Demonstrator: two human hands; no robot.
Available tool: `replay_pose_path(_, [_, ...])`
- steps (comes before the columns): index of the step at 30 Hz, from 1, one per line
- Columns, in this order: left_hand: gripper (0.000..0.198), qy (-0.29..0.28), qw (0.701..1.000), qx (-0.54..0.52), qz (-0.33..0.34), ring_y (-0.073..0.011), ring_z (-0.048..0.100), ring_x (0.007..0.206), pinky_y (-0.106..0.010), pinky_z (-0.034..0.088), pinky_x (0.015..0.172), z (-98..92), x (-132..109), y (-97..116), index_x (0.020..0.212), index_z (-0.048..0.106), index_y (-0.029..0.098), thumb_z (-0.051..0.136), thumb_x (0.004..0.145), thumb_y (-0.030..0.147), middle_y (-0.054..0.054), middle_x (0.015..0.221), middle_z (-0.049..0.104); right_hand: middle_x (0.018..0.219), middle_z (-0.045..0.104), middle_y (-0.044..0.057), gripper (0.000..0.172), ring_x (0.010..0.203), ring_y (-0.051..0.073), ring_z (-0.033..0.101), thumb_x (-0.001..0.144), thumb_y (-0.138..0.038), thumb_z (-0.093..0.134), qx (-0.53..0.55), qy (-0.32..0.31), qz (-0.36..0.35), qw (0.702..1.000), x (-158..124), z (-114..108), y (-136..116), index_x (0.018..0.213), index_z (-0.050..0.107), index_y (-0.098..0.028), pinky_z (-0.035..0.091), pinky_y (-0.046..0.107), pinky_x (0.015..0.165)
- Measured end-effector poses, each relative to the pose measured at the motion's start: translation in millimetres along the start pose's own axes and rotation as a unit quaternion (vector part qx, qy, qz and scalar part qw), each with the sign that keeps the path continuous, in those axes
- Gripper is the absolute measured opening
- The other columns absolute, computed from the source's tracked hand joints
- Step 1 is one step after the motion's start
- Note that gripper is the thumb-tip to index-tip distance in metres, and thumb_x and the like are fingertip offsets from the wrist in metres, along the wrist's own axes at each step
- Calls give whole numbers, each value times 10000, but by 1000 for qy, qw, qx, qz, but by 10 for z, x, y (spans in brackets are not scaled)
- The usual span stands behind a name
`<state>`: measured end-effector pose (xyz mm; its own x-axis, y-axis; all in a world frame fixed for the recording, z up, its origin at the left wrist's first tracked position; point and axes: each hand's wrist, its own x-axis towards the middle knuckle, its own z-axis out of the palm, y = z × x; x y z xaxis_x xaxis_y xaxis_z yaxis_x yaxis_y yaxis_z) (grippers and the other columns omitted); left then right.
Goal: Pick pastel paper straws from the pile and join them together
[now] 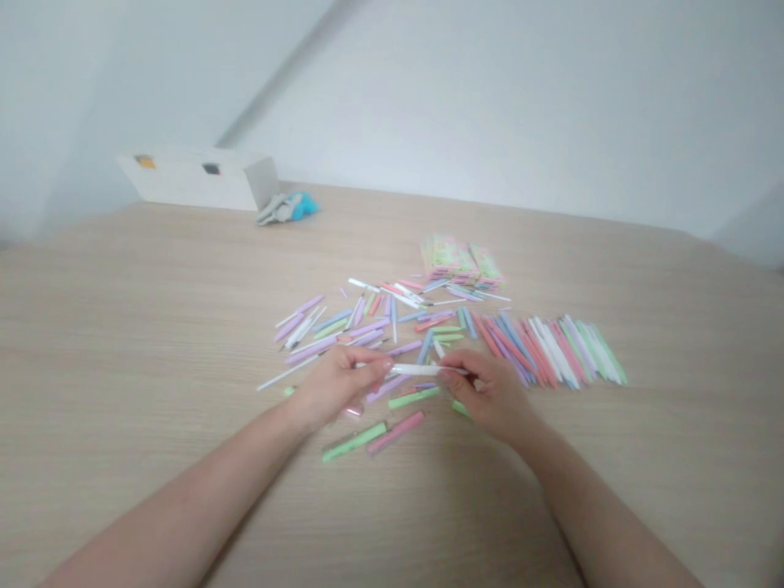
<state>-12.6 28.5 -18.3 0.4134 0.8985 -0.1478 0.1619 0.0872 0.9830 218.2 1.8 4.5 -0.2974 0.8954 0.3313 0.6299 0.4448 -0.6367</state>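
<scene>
A white pen (415,370) lies level between my two hands, just above the table. My left hand (334,384) pinches its left end between thumb and fingers. On the other end my right hand (490,390) is closed the same way, its fingertips hiding that tip. Loose pen parts in purple, blue, white, green and red are scattered under and beyond my hands. Nearer to me lie a green pen piece (354,443) and a pink pen piece (395,433). Right of my right hand is a row of pens (551,351) laid side by side.
Stacked packets with a green and pink print (456,260) stand behind the scattered parts. At the back left is a white box (196,178), with a crumpled grey and blue cloth-like item (287,207) beside it. A pale wall rises behind the wooden table (153,327).
</scene>
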Motion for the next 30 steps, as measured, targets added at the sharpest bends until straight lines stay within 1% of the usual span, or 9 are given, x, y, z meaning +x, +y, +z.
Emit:
replay_pose_path(4, [348, 55, 998, 30, 32, -50, 381, 368, -160, 339, 318, 55, -14, -25, 898, 681, 156, 597, 784, 473, 42, 542, 482, 564, 495, -33, 213, 511, 91, 434, 876, -300, 492, 35, -10, 40, 999, 10, 33, 15, 803, 634, -160, 307, 210, 490])
replay_pose_path(7, [311, 82, 992, 63, 78, -52, 379, 381, -164, 342, 342, 86, -31, -16, 882, 709, 152, 602, 786, 427, 31, 543, 511, 544, 445, -39, 256, 501, 86, 399, 877, -327, 481, 63, -19, 69, 995, 21, 40, 43, 731, 605, -156, 278, 209, 468])
replay_pose_path(11, [262, 101, 981, 108, 127, -70, 414, 419, -171, 343, 379, 106, -55, 10, 883, 732, 156, 596, 792, 361, -1, 586, 598, 469, 354, -59, 381, 430, 71, 331, 874, -410, 468, 159, -71, 130, 976, 30, 35, 88, 578, 475, -169, 233, 206, 416])
replay_pose_path(16, [252, 97, 980, 117, 127, -101, 470, 437, -176, 323, 367, 112, -69, 12, 889, 743, 186, 613, 779, 371, -17, 576, 624, 403, 329, -81, 429, 337, 59, 284, 864, -470, 460, 264, -120, 200, 936, 32, 23, 89, 545, 416, -186, 214, 199, 357])
replay_pose_path(19, [284, 102, 987, 87, 92, -91, 444, 405, -180, 345, 349, 96, -58, 27, 877, 742, 179, 628, 758, 410, -10, 566, 600, 435, 427, -52, 414, 389, 74, 391, 884, -441, 438, 203, -110, 162, 959, 39, 1, 62, 579, 504, -170, 301, 194, 405])
replay_pose_path(22, [348, 101, 993, 44, 35, -69, 382, 358, -178, 349, 312, 74, -45, 59, 890, 728, 166, 611, 758, 466, 20, 515, 515, 654, 602, -9, 211, 539, 101, 521, 822, -356, 563, 97, -37, 91, 990, 39, -36, 48, 911, 629, -176, 398, 203, 505])
replay_pose_path(23, [357, 104, 994, 32, 26, -64, 376, 361, -174, 353, 313, 70, -43, 72, 880, 726, 161, 614, 754, 475, 27, 513, 493, 724, 629, -2, 237, 574, 107, 540, 794, -315, 601, 67, -11, 72, 995, 36, -50, 50, 995, 621, -191, 415, 206, 531])
replay_pose_path(27, [345, 118, 993, 10, 26, -54, 357, 392, -159, 371, 338, 69, -47, 109, 822, 729, 146, 647, 729, 468, 43, 496, 420, 783, 670, 2, 146, 643, 119, 575, 794, -230, 600, -15, 26, 13, 999, 16, -84, 80, 923, 667, -218, 433, 215, 616])
replay_pose_path(30, [343, 127, 991, 17, 27, -65, 402, 423, -150, 368, 328, 76, -53, 117, 826, 732, 143, 656, 718, 460, 23, 538, 468, 809, 686, 13, 146, 705, 139, 602, 818, -243, 579, -27, 26, 0, 999, 8, -71, 103, 918, 680, -211, 436, 223, 648])
